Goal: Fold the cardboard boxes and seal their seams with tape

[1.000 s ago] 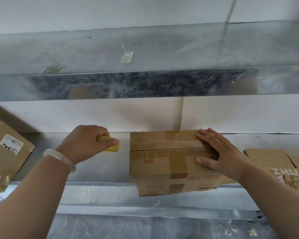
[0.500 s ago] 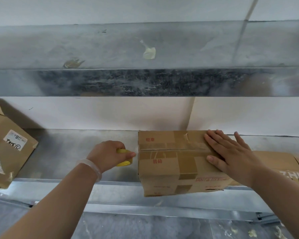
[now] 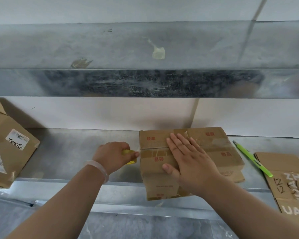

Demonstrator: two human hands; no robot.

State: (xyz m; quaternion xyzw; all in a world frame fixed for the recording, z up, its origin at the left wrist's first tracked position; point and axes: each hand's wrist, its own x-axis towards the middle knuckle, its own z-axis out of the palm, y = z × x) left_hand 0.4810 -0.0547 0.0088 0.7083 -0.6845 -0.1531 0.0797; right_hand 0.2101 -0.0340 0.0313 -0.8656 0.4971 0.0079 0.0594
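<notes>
far left: labelled box (image 3: 9,149), brown cardboard, closed, white stickers on its face, standing tilted on the metal bench (image 3: 67,152) close to the wall. left of centre: left hand (image 3: 110,156), pale bracelet (image 3: 98,168) on the wrist, fingers curled round a yellow item (image 3: 128,151), probably a tape roll though most of it is hidden in the grip; held just beside the left end of the cardboard box (image 3: 219,152), level with its top seam. centre: that cardboard box, closed, red print on the flaps, brown tape strips across the top, sitting on the bench with its near side overhanging the front edge. on it: right hand (image 3: 188,161), laid flat, fingers straight and slightly spread across the top seam, thumb at the near edge, gripping nothing. right of the box: slim green tool (image 3: 252,159), lying at a slant on the bench, apart from the box. far right: flattened cardboard (image 3: 286,183) with handwritten marks, cut off by the frame edge. above all: metal shelf (image 3: 145,49) spanning the full width.
</notes>
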